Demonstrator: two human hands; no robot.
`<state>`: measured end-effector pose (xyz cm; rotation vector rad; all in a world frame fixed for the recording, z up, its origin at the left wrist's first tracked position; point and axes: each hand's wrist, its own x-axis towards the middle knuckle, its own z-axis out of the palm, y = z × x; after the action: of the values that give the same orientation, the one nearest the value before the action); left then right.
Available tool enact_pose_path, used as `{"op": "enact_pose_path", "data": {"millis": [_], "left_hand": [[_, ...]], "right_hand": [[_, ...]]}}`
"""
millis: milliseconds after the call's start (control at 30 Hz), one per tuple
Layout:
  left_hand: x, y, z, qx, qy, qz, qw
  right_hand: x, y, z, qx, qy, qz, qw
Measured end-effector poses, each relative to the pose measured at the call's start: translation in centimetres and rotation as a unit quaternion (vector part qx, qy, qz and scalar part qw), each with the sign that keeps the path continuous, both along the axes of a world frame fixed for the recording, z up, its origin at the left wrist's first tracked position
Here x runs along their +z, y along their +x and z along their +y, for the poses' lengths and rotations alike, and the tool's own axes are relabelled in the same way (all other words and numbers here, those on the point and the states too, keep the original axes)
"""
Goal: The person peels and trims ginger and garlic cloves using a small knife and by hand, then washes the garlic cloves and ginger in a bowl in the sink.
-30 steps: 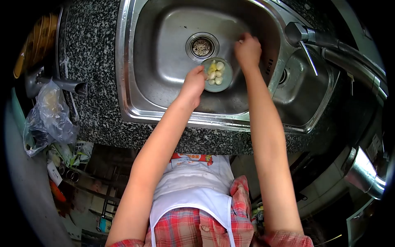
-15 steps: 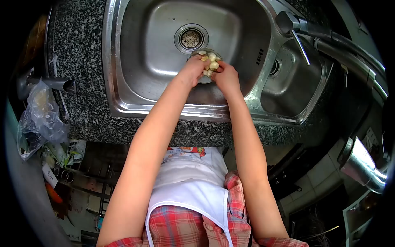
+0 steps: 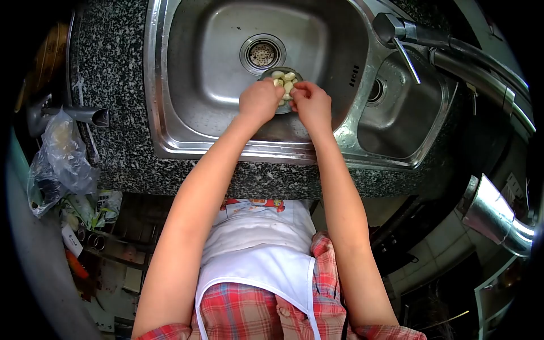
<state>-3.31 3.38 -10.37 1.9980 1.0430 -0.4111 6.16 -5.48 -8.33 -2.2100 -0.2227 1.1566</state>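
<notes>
Pale peeled garlic cloves point(image 3: 288, 88) fill a small clear bowl point(image 3: 294, 72) that stands in the large sink basin, just below the drain. My left hand point(image 3: 259, 102) is curled over the bowl's left side, its thumb and fingers closed on a garlic clove point(image 3: 278, 83). From the right, my right hand point(image 3: 313, 105) reaches to the bowl's edge with thumb and fingertips pinched together. Whatever lies between those fingertips is too small to make out. My hands cover parts of the bowl's sides.
The steel sink point(image 3: 221, 68) has a drain strainer point(image 3: 263, 54) and a smaller basin point(image 3: 391, 122) at right. A faucet point(image 3: 396, 31) with hoses stands behind that basin. A plastic bag point(image 3: 62, 156) lies at the left of the granite counter point(image 3: 116, 79).
My fingers have lifted a little out of the garlic cloves, and the cloves have shifted in the bowl. My left hand has turned so its back faces up; my right fingertips have drawn together.
</notes>
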Motion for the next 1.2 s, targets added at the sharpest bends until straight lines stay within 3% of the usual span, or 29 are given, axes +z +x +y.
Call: {"op": "enact_pose_path", "data": {"millis": [33, 100, 200, 267, 433, 500, 633, 833, 933, 967, 1000, 1100, 1200], "left_hand": [[-0.2, -0.1, 0.1, 0.007, -0.017, -0.013, 1.000], [-0.2, -0.3, 0.3, 0.015, -0.036, -0.026, 0.999], [0.2, -0.9, 0.6, 0.022, -0.124, -0.044, 0.991], [-0.2, -1.4, 0.6, 0.074, -0.187, -0.097, 0.975], [-0.1, -1.0, 0.4, 0.149, -0.242, -0.100, 0.954], [0.2, -0.9, 0.6, 0.168, -0.256, -0.110, 0.946], [0.7, -0.6, 1.1, 0.203, -0.346, -0.079, 0.913], [1.1, -0.9, 1.5, 0.295, -0.445, -0.117, 0.838], [1.0, -1.1, 1.3, 0.323, -0.490, -0.136, 0.798], [1.1, -1.0, 1.4, 0.339, -0.504, -0.148, 0.780], [0.7, -1.2, 1.5, 0.339, -0.504, -0.150, 0.780], [0.1, -1.6, 1.6, 0.360, -0.475, -0.156, 0.788], [1.6, -1.3, 1.3, 0.358, -0.403, -0.160, 0.827]], "right_hand": [[0.7, 0.0, 0.1, 0.000, 0.000, 0.000, 1.000], [2.0, 0.1, 0.1, 0.008, 0.121, 0.133, 0.984], [2.0, 0.2, 0.1, 0.060, 0.157, 0.203, 0.965], [2.1, 0.2, 0.1, 0.089, 0.161, 0.194, 0.964], [1.9, 0.0, -0.1, 0.135, 0.179, 0.127, 0.966], [1.6, -0.5, 0.0, 0.155, 0.224, 0.009, 0.962], [1.3, -0.5, 0.0, 0.088, 0.194, 0.033, 0.976], [0.6, -0.5, 0.1, 0.154, 0.183, 0.089, 0.967], [0.6, 0.4, -0.1, 0.096, 0.160, 0.189, 0.964], [0.7, 0.5, -0.1, 0.028, 0.179, 0.236, 0.955], [0.8, 0.6, 0.0, -0.040, 0.196, 0.283, 0.938], [1.0, 0.9, 0.0, -0.101, 0.215, 0.319, 0.917], [1.8, 1.2, 0.2, -0.111, 0.210, 0.329, 0.914]]}}
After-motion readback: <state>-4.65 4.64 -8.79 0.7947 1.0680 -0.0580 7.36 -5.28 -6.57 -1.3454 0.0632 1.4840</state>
